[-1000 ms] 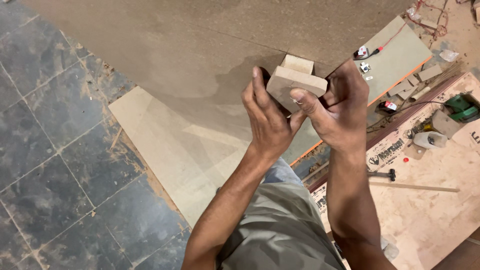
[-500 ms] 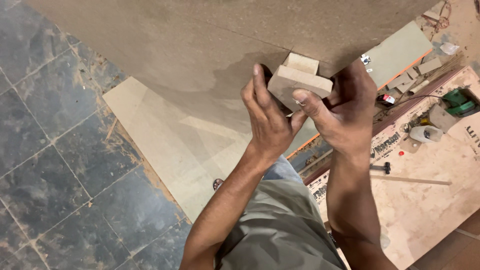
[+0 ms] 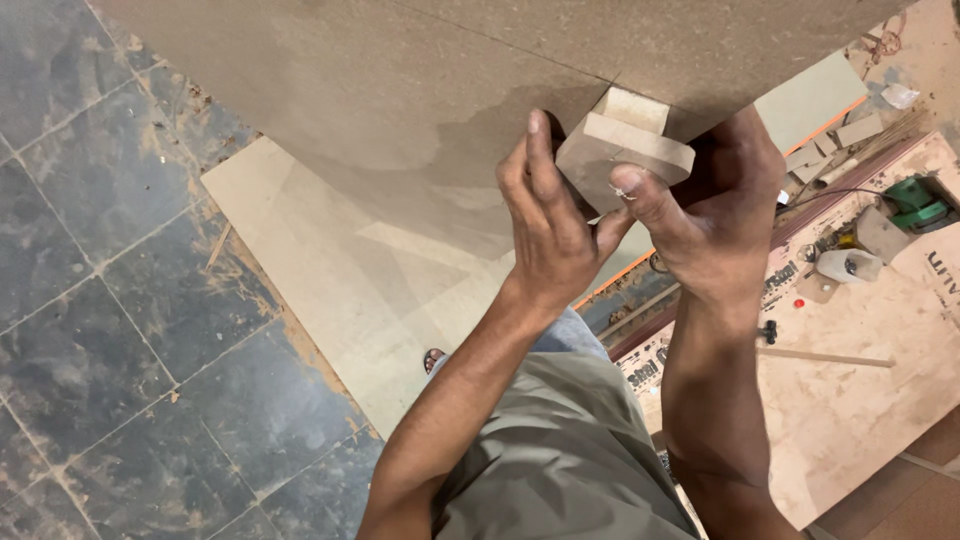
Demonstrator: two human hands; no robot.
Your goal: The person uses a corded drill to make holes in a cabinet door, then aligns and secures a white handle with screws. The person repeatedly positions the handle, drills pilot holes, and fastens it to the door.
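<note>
At 12 o'clock, chest-high | wooden block (image 3: 622, 152) gripped between both hands | left hand (image 3: 548, 222) wraps its near side, right hand (image 3: 712, 208) thumb pinches the front edge | tip — I'd keep the grip even, block level — brown board (image 3: 400, 80) behind

Both forearms are bare, with no sleeves, watch or rings showing on the left hand (image 3: 550, 225) or the right hand (image 3: 715, 215). Below the forearms hangs loose olive-grey clothing (image 3: 560, 460), creased in soft folds, over a strip of pale blue fabric (image 3: 570, 330).
</note>
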